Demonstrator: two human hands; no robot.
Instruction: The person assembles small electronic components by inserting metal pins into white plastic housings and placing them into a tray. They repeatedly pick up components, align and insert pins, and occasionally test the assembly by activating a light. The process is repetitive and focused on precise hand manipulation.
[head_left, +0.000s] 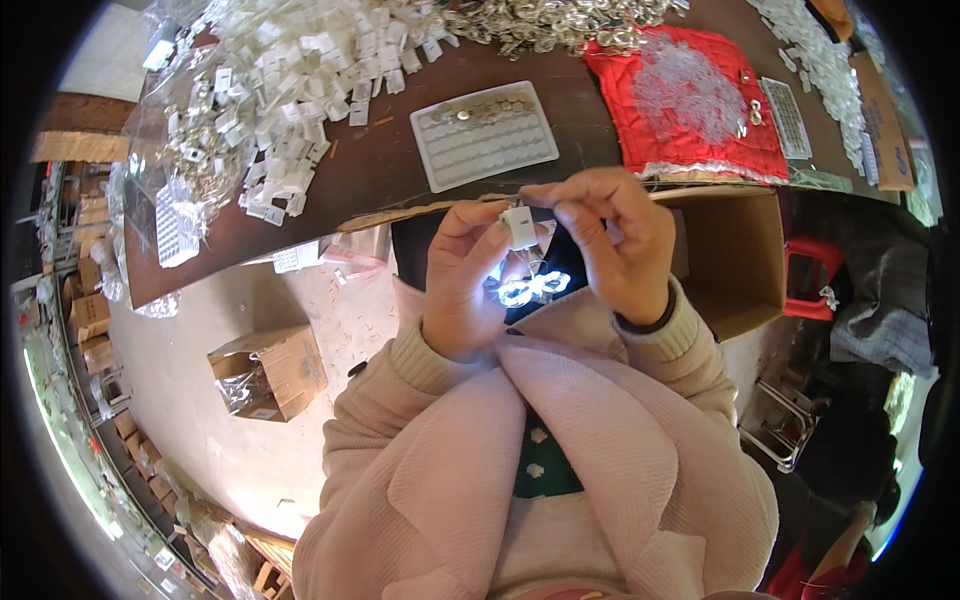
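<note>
My left hand (462, 285) pinches a small white battery case (521, 228) between thumb and fingers, just off the table's front edge. Below the case hangs a short bundle of LED string lights (533, 288), glowing bright white. My right hand (625, 240) is closed at the top of the case, thumb against forefinger; whatever is between these fingertips is too small to make out. Beyond my hands, a pale plastic tray (460, 165) lies on the table with round, coin-like button cells (500, 104) along its far part.
White cases (310, 75) are heaped on the dark table (375, 155) at left, coiled string lights (545, 22) at the back. A red cloth (625, 100) bears clear plastic pieces (690, 85). An open carton (735, 255) stands below the edge at right, another box (285, 370) on the floor.
</note>
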